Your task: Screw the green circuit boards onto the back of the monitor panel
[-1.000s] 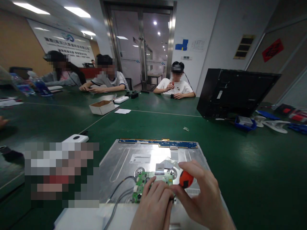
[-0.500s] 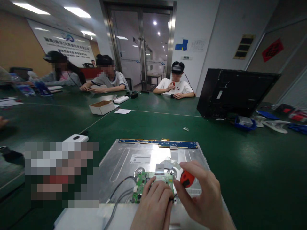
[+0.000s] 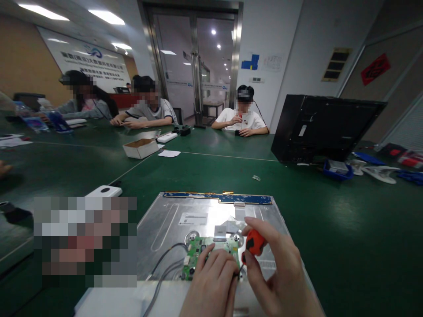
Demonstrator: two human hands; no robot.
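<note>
A silver metal panel (image 3: pixel 185 215) lies flat on the green table (image 3: pixel 330 220) before me, with a blue strip board (image 3: pixel 218 197) along its far edge. A small green circuit board (image 3: pixel 201 251) sits on the panel with grey wires (image 3: pixel 161 268) running off it. My left hand (image 3: pixel 211 286) rests on the circuit board, fingers curled and pressing it. My right hand (image 3: pixel 280 281) is closed on a screwdriver with an orange and black handle (image 3: pixel 254 243), its tip down at the board's right corner.
A black monitor back shell (image 3: pixel 324 127) stands at the right, with a blue tray (image 3: pixel 337 169) beside it. A white box (image 3: pixel 140 147) and a white device (image 3: pixel 105 191) lie to the left. Three people sit at the far side.
My right hand has turned the screwdriver handle a little, so it sits slightly higher and further left. My left hand stays on the circuit board.
</note>
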